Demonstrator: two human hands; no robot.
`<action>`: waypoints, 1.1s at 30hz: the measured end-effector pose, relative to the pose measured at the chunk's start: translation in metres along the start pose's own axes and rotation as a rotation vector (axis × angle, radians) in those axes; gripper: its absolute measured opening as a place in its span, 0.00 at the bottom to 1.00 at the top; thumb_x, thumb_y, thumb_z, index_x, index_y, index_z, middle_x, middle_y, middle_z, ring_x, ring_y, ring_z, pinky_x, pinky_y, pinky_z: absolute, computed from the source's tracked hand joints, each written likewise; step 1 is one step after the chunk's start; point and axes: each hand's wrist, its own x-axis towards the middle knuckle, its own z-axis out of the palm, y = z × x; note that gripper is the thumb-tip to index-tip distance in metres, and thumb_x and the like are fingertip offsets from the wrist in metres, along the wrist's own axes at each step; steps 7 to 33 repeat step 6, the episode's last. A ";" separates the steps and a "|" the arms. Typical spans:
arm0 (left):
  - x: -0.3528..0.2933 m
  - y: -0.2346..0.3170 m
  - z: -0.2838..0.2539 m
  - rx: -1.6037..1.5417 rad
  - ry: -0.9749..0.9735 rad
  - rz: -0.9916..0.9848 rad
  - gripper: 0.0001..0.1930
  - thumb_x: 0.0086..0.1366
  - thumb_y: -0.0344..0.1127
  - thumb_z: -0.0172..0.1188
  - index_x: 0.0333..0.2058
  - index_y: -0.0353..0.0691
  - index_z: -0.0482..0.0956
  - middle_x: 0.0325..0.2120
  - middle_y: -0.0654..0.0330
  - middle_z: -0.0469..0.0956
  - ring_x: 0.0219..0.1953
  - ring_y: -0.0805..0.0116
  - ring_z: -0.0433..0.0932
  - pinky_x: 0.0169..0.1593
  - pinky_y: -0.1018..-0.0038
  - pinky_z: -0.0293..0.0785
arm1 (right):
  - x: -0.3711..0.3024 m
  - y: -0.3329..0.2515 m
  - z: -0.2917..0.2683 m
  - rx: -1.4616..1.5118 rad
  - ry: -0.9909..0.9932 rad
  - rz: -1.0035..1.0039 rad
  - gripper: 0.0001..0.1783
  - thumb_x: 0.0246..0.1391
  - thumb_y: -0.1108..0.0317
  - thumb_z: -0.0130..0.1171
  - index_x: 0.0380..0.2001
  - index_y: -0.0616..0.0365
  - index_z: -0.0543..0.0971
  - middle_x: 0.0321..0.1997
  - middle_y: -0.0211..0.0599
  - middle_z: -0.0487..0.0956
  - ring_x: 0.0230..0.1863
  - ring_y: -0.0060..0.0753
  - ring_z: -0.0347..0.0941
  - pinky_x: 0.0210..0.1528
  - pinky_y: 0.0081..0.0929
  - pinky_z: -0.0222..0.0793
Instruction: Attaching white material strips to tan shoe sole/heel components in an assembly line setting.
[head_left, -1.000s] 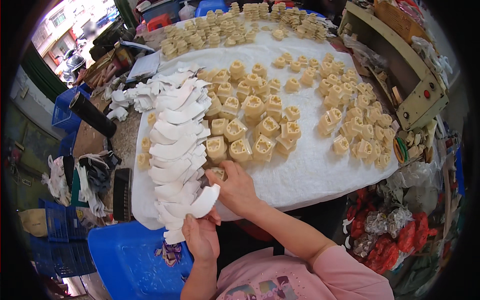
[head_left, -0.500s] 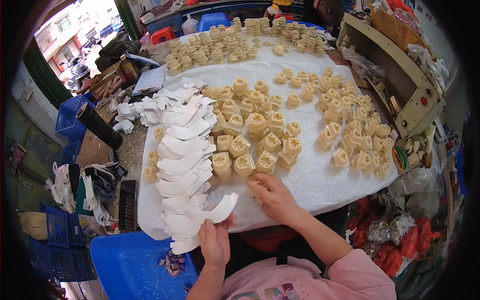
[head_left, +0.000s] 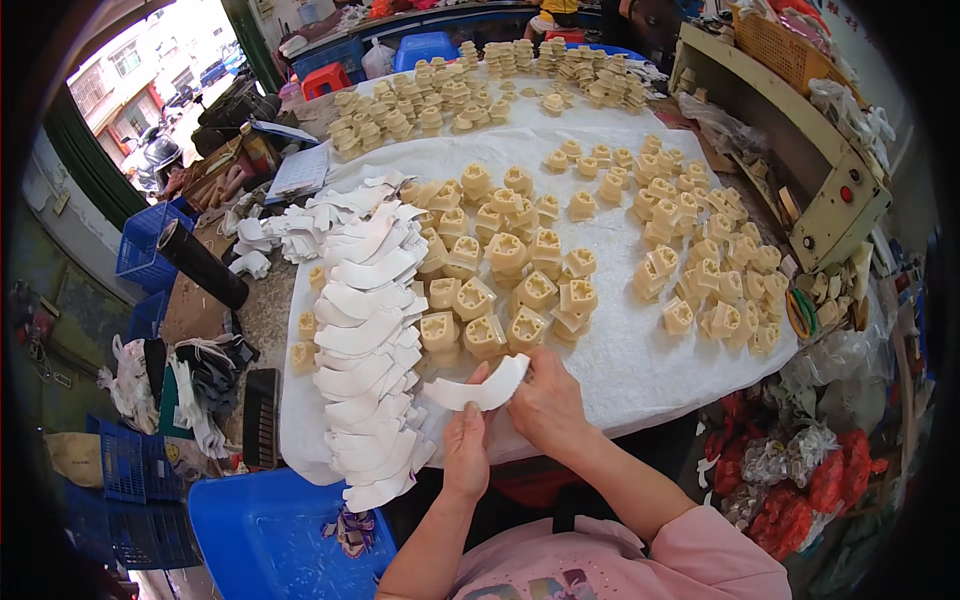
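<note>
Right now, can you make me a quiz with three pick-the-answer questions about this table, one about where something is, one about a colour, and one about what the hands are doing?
1. Where does the long pile of white curved strips lie?
A. On the person's left side of the table
B. At the far right by the machine
C. On the floor

2. What colour is the crate below the table's near left corner?
A. Red
B. Blue
C. Green

3. What is happening with the single white curved strip near the table's front edge?
A. It lies alone on the cloth
B. One hand holds it
C. Both hands hold it

Answers:
1 A: the pile runs down the left part of the white cloth, beside the cream moulded blocks.
2 B: its plastic is plainly blue.
3 C: the left hand grips one end and the right hand the other.
</note>
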 end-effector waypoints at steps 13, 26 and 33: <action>-0.001 -0.003 -0.001 0.398 -0.073 0.043 0.22 0.71 0.38 0.36 0.61 0.35 0.56 0.61 0.56 0.58 0.64 0.64 0.53 0.66 0.68 0.44 | -0.009 0.017 0.003 0.333 0.064 0.159 0.12 0.36 0.69 0.63 0.30 0.55 0.78 0.39 0.42 0.73 0.43 0.49 0.71 0.37 0.33 0.72; -0.001 -0.003 -0.001 0.398 -0.073 0.043 0.22 0.71 0.38 0.36 0.61 0.35 0.56 0.61 0.56 0.58 0.64 0.64 0.53 0.66 0.68 0.44 | -0.009 0.017 0.003 0.333 0.064 0.159 0.12 0.36 0.69 0.63 0.30 0.55 0.78 0.39 0.42 0.73 0.43 0.49 0.71 0.37 0.33 0.72; -0.001 -0.003 -0.001 0.398 -0.073 0.043 0.22 0.71 0.38 0.36 0.61 0.35 0.56 0.61 0.56 0.58 0.64 0.64 0.53 0.66 0.68 0.44 | -0.009 0.017 0.003 0.333 0.064 0.159 0.12 0.36 0.69 0.63 0.30 0.55 0.78 0.39 0.42 0.73 0.43 0.49 0.71 0.37 0.33 0.72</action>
